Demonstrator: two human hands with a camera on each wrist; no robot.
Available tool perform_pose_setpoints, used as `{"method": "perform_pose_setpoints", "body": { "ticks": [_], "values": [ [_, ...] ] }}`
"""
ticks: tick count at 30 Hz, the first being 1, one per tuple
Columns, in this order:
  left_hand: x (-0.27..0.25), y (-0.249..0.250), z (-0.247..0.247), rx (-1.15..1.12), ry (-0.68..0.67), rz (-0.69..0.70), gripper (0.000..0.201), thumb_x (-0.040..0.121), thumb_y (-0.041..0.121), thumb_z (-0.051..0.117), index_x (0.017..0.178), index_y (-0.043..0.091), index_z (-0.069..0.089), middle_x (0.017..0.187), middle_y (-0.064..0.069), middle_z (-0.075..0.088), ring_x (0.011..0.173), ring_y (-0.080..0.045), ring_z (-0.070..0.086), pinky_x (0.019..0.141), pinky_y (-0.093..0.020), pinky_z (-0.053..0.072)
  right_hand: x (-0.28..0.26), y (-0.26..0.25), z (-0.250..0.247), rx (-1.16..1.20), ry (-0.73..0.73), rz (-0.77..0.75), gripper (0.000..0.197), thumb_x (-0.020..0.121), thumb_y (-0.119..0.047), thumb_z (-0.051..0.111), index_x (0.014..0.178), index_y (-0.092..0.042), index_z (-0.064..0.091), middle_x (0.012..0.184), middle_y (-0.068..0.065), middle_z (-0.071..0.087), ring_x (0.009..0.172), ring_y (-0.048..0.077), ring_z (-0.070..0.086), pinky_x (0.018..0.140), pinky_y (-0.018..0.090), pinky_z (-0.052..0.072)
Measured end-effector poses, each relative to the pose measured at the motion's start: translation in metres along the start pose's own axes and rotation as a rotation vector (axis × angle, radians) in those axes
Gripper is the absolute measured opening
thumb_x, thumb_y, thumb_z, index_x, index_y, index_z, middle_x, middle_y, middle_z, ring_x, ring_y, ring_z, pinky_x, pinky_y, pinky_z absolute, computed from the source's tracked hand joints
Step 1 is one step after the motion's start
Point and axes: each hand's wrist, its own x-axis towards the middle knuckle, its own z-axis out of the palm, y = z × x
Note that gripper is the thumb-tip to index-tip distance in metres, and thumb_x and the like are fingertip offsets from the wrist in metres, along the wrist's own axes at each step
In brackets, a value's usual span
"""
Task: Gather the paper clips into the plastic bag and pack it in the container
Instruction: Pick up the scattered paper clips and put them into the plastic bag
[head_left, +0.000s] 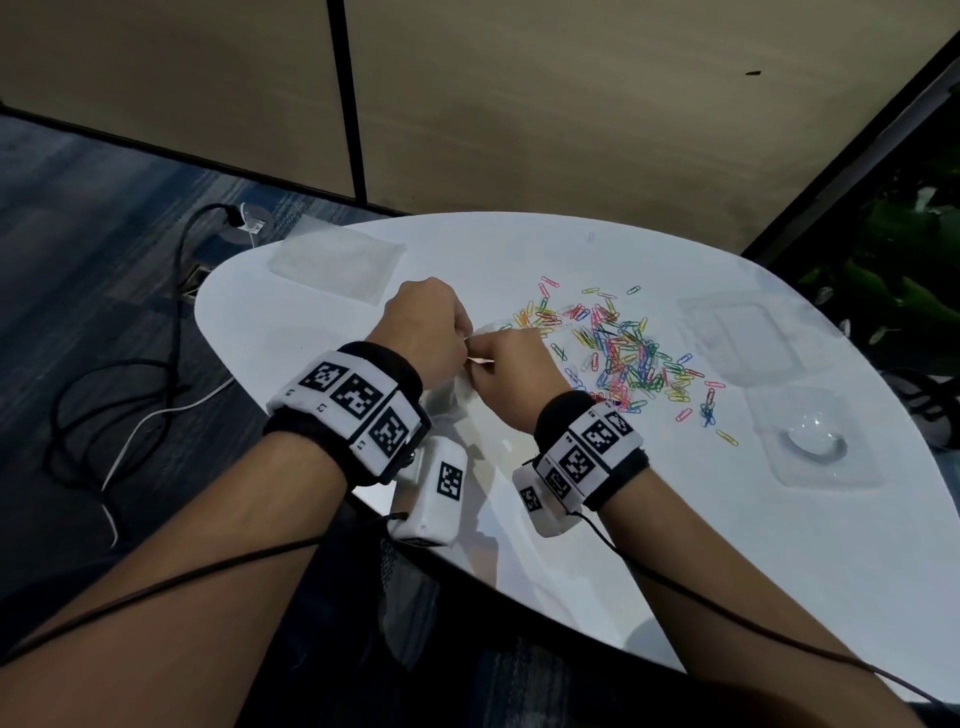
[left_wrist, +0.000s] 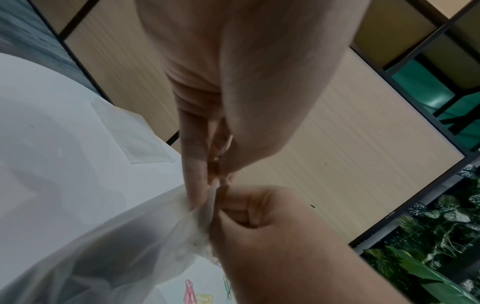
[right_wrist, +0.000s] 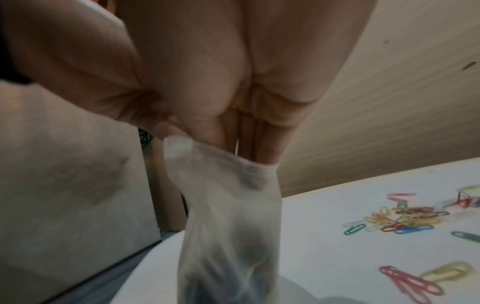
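Both hands meet over the near left part of the white table (head_left: 675, 545). My left hand (head_left: 434, 327) and my right hand (head_left: 506, 366) each pinch the rim of a thin translucent plastic bag (head_left: 453, 396), which hangs down between them. In the left wrist view, the left hand (left_wrist: 207, 185) and the right hand's fingers (left_wrist: 241, 205) grip the bag (left_wrist: 116, 246) at its bunched top edge. In the right wrist view, the bag (right_wrist: 228, 205) droops from my right hand (right_wrist: 221, 144). Coloured paper clips (head_left: 623, 358) lie scattered to the right of the hands. A clear container (head_left: 737, 338) sits at the far right.
A second clear plastic piece with a round dome (head_left: 815, 441) lies near the right edge. A flat stack of clear bags (head_left: 337, 260) rests at the table's far left. Cables (head_left: 130, 405) trail on the carpet to the left. Plants (head_left: 909, 249) stand to the right.
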Motion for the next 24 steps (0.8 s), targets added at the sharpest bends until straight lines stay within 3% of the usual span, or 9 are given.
{"method": "perform_pose_setpoints", "body": {
  "ticks": [3, 6, 7, 9, 12, 14, 18, 21, 24],
  "values": [
    [0.0, -0.001, -0.002, 0.027, 0.013, -0.01, 0.028, 0.086, 0.0, 0.053, 0.092, 0.011, 0.078, 0.086, -0.012, 0.07, 0.089, -0.029, 0.072, 0.085, -0.036, 0.059, -0.005, 0.004, -0.008, 0.222, 0.147, -0.015, 0.024, 0.087, -0.004, 0.056, 0.076, -0.019, 0.072, 0.067, -0.011, 0.067, 0.063, 0.004, 0.063, 0.065, 0.023, 0.052],
    [0.001, -0.004, -0.004, 0.013, 0.031, -0.03, 0.031, 0.087, -0.002, 0.05, 0.099, 0.01, 0.076, 0.094, -0.013, 0.073, 0.094, -0.029, 0.072, 0.09, -0.038, 0.058, -0.004, 0.035, -0.011, 0.334, 0.339, 0.154, 0.026, 0.088, -0.004, 0.054, 0.094, -0.015, 0.076, 0.089, 0.001, 0.076, 0.081, 0.013, 0.072, 0.082, 0.035, 0.06],
    [0.001, -0.005, -0.004, 0.013, 0.03, -0.03, 0.031, 0.087, -0.002, 0.049, 0.1, 0.01, 0.075, 0.096, -0.014, 0.073, 0.095, -0.029, 0.072, 0.091, -0.038, 0.058, -0.003, 0.05, -0.008, 0.189, 0.278, 0.182, 0.027, 0.09, -0.006, 0.053, 0.102, -0.017, 0.075, 0.104, 0.002, 0.075, 0.095, 0.014, 0.07, 0.092, 0.038, 0.056],
    [0.001, -0.006, -0.003, 0.016, 0.023, -0.027, 0.031, 0.087, -0.001, 0.05, 0.099, 0.011, 0.075, 0.098, -0.014, 0.073, 0.095, -0.03, 0.071, 0.09, -0.038, 0.058, -0.007, 0.075, 0.005, -0.191, -0.037, 0.166, 0.035, 0.098, -0.015, 0.047, 0.128, -0.02, 0.063, 0.141, 0.003, 0.056, 0.127, 0.02, 0.054, 0.111, 0.04, 0.041],
    [0.001, -0.005, -0.003, 0.028, 0.026, -0.017, 0.029, 0.086, -0.001, 0.051, 0.098, 0.01, 0.075, 0.1, -0.012, 0.074, 0.098, -0.029, 0.07, 0.09, -0.036, 0.057, -0.024, 0.106, 0.03, -0.618, -0.33, -0.038, 0.052, 0.101, -0.017, 0.041, 0.151, -0.023, 0.029, 0.161, 0.005, 0.022, 0.145, 0.029, 0.029, 0.117, 0.046, 0.028],
    [0.002, -0.004, -0.004, 0.039, 0.032, -0.016, 0.029, 0.086, -0.001, 0.053, 0.099, 0.01, 0.076, 0.102, -0.011, 0.074, 0.101, -0.028, 0.069, 0.089, -0.033, 0.056, -0.035, 0.122, 0.03, -0.721, -0.325, -0.068, 0.058, 0.102, -0.018, 0.037, 0.154, -0.022, 0.014, 0.164, 0.003, 0.01, 0.15, 0.027, 0.016, 0.119, 0.049, 0.019],
    [0.001, -0.002, -0.003, 0.046, 0.029, -0.01, 0.029, 0.087, -0.002, 0.053, 0.103, 0.009, 0.075, 0.104, -0.012, 0.073, 0.099, -0.029, 0.069, 0.087, -0.032, 0.056, -0.046, 0.152, 0.005, -0.825, -0.267, 0.063, 0.055, 0.103, -0.022, 0.033, 0.154, -0.028, 0.012, 0.163, 0.004, 0.014, 0.149, 0.037, 0.013, 0.117, 0.058, 0.018],
    [0.0, 0.0, -0.001, 0.047, 0.019, -0.013, 0.03, 0.088, -0.002, 0.052, 0.103, 0.009, 0.075, 0.101, -0.014, 0.073, 0.096, -0.03, 0.07, 0.09, -0.035, 0.057, -0.047, 0.168, -0.009, -0.802, -0.271, 0.142, 0.065, 0.095, -0.014, 0.052, 0.15, -0.028, 0.02, 0.155, 0.009, 0.027, 0.138, 0.042, 0.032, 0.103, 0.055, 0.043],
    [0.0, 0.003, 0.001, 0.054, 0.01, -0.016, 0.03, 0.088, 0.0, 0.052, 0.103, 0.011, 0.075, 0.097, -0.013, 0.072, 0.096, -0.03, 0.07, 0.091, -0.035, 0.057, -0.041, 0.167, -0.012, -0.725, -0.178, 0.079, 0.032, 0.096, -0.012, 0.053, 0.128, -0.013, 0.053, 0.121, 0.014, 0.057, 0.104, 0.035, 0.06, 0.077, 0.04, 0.056]
  ]
}}
